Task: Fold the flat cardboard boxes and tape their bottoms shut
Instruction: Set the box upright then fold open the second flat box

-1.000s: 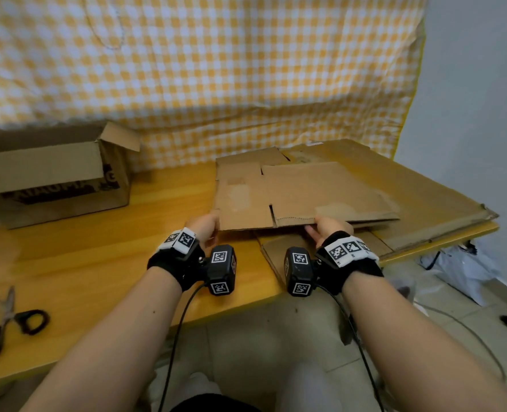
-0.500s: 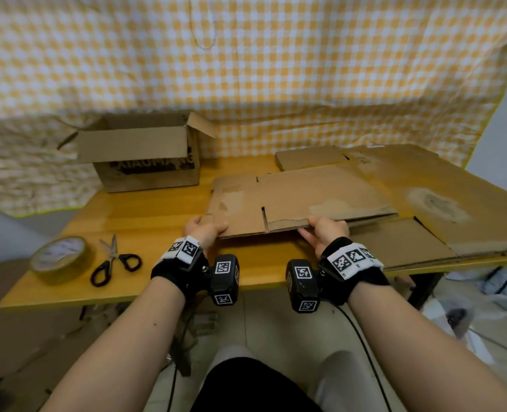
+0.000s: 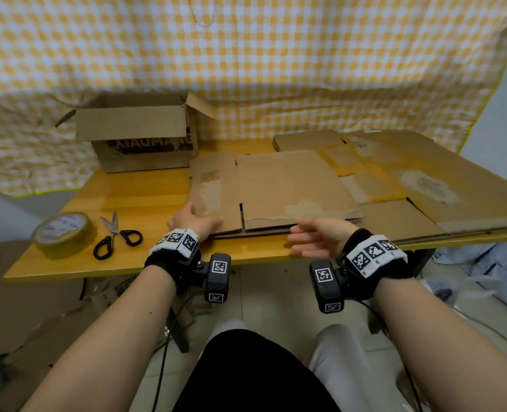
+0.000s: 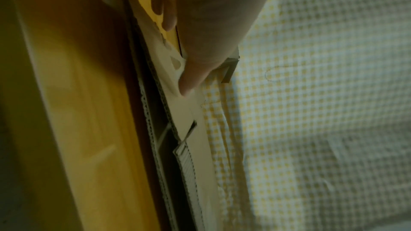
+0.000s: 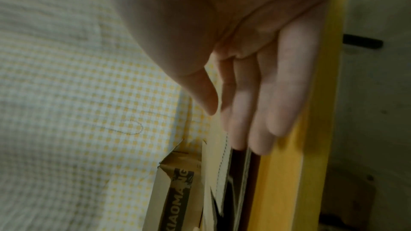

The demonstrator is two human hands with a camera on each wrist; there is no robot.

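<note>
A flat cardboard box (image 3: 279, 188) lies on the yellow wooden table (image 3: 133, 203), its near edge close to the table's front. My left hand (image 3: 197, 223) holds its near left corner; in the left wrist view the thumb (image 4: 191, 78) lies on the top face of the flat box (image 4: 175, 111) and the fingers (image 4: 164, 11) curl at the edge. My right hand (image 3: 311, 239) hovers at the table's front edge, just clear of the box. The right hand (image 5: 251, 111) has straight fingers and holds nothing.
A tape roll (image 3: 63, 234) and black-handled scissors (image 3: 117, 236) lie at the near left. A folded printed box (image 3: 139, 135) stands open at the back left. More flat cardboard (image 3: 430, 188) is piled on the right, overhanging the table. A checked cloth hangs behind.
My right hand has let go of the box's near edge and drawn back, fingers opened. My left hand stays at the near left corner. The head view has pulled back and turned left.
</note>
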